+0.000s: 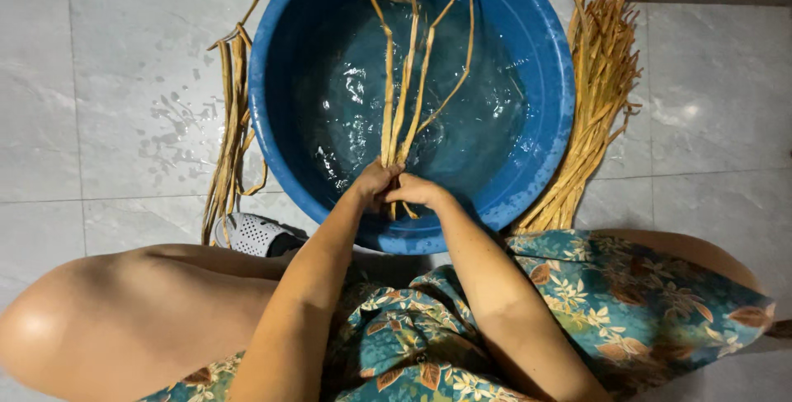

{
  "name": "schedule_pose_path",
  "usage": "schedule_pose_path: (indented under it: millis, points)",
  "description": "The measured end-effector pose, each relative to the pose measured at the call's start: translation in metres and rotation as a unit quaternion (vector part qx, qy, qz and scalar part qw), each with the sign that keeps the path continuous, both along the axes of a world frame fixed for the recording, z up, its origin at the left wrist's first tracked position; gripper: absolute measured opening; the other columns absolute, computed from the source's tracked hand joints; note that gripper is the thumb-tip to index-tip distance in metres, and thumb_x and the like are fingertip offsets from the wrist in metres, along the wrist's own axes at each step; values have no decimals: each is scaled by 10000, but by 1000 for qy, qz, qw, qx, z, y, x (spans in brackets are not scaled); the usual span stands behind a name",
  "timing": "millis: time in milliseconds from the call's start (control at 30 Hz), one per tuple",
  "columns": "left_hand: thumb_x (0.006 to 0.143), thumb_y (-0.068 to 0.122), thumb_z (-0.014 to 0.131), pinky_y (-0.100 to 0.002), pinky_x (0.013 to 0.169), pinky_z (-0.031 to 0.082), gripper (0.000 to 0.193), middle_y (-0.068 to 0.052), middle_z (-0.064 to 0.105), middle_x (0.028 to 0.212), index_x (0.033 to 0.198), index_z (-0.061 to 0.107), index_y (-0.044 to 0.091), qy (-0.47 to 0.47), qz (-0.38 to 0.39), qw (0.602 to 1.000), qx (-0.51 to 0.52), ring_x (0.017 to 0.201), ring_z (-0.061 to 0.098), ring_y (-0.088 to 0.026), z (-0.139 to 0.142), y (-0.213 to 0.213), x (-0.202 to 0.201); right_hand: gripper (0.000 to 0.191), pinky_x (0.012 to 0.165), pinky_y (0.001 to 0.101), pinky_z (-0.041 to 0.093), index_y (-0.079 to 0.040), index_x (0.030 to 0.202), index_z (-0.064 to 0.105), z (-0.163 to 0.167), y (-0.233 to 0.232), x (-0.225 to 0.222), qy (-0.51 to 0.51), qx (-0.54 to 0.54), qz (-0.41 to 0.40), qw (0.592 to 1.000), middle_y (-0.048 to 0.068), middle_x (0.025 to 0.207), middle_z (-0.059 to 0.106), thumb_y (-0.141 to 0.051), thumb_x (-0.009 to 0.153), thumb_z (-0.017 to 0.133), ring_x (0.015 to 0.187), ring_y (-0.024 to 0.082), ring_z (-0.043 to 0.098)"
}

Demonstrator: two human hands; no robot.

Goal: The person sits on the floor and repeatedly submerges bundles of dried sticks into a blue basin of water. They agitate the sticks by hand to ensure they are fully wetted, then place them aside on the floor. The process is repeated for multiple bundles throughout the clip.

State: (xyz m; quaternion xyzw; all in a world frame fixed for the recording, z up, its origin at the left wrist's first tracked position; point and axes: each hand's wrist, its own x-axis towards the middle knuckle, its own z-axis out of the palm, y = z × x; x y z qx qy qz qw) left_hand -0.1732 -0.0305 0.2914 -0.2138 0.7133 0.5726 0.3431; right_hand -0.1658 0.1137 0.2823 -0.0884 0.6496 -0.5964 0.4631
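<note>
A big blue plastic basin (544, 97) holds water on the tiled floor in front of me. Over its near rim, my left hand (373, 181) and my right hand (415, 191) are closed side by side on the lower ends of a few long tan plant strips (404, 80). The strips rise from my hands across the water toward the far rim, spreading apart at the top.
A thick bundle of dry tan strips (598, 97) lies on the floor right of the basin. A thinner wet bunch (231, 138) lies to its left, among water splashes. A grey perforated slipper (256, 233) sits by my left knee.
</note>
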Motion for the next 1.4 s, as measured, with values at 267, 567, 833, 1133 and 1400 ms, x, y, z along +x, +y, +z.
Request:
schedule_pose_path:
  millis: [267,567,833,1133,1400]
  points:
    - [900,501,804,-406,839,551,589,-192,717,1096,1228,664,34,-17,-80,972,-222,969,690,-295,20,-13,4,562,763,371,495,-10,1286,545,15,37,-13,-159,91,-303,935,31,1019,617,-520,1078,658,895,155,648]
    - [841,291,863,-413,493,473,383,-199,715,823,1008,755,-37,-32,-157,987,24,577,618,-275,-5,9,20,461,589,336,367,-64,1266,747,11,19,-7,-64,125,-220,965,75,976,703,-448,1012,725,696,197,487]
    - [959,417,641,-506,787,517,563,-266,662,982,1326,528,5,92,-117,986,-78,906,641,-414,11,13,25,372,549,277,504,-98,1192,645,34,-6,-18,-93,15,-326,941,22,864,717,-395,969,639,721,143,654]
    - [1029,577,470,-515,919,512,606,-273,713,1040,1226,648,32,170,-302,927,-144,1048,673,-446,162,7,57,231,586,367,555,-76,949,718,17,43,-49,-57,83,-528,843,50,823,710,-202,986,528,697,176,676]
    - [957,405,685,-385,694,492,433,-90,727,851,1263,731,102,161,-101,979,-77,742,626,-198,197,-133,40,450,578,399,603,-137,1105,580,36,120,-79,-105,-93,-728,671,117,808,700,-527,897,497,596,230,655]
